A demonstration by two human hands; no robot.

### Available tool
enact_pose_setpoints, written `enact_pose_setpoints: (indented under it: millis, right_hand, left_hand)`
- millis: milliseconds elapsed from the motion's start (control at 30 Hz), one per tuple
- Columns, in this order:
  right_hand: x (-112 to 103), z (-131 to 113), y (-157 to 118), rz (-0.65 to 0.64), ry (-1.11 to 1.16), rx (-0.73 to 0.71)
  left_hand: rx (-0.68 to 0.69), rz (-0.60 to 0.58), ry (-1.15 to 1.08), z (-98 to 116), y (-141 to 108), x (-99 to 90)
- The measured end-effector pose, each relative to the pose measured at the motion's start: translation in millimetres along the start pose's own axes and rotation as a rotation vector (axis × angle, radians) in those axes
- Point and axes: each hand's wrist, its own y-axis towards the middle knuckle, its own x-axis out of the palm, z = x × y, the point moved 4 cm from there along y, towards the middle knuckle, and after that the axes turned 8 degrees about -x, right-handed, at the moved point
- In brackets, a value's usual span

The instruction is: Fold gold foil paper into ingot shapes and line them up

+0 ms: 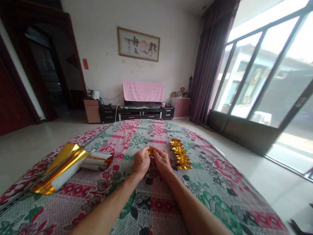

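Note:
Near the middle of the cloth-covered table, my left hand [141, 160] and my right hand [161, 161] meet around a small piece of gold foil paper [151, 152]. Fingers of both hands are closed on it, and they hide most of its shape. Just right of my right hand runs a column of several folded gold paper ingots [180, 152], overlapping one another. Off to the left of my left hand lie a large gold foil sheet [70, 163], partly curled with its white back showing, and a bundle of smaller rolled foil pieces [97, 160].
A flowered cloth [205, 202] covers the round table. Beyond it, a low black cabinet [141, 115] carries a pink towel [143, 91] draped over something flat. Glass doors [256, 71] and a purple curtain [205, 65] are on the right; a dark doorway [49, 65] is on the left.

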Motion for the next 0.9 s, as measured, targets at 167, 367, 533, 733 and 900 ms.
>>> enact_pose_setpoints:
  millis: [167,367,533,733,900]
  right_hand:
    - [-0.5,-2.5,0.0,0.007,-0.032,0.008]
    - [3.9,-8.6,-1.2,-0.062,-0.098,-0.013]
    - [1.6,-1.7,-0.4,-0.009,0.024,0.024]
    - [1.3,-2.8,-0.5,-0.019,-0.002,0.06]
    - [2.8,-5.4,-2.5,-0.075,0.05,0.102]
  left_hand:
    - [0.003,-0.008,0.003,-1.3,1.5,-0.1]
    - [-0.036,0.023,-0.006,-5.7,7.1,-3.5]
    - [0.014,0.011,-0.014,-3.7,3.3,0.5]
    - [-0.016,-0.031,-0.065,-8.8,9.4,0.4]
    - [-0.269,-0.208,-0.36,-23.5,21.0,4.8]
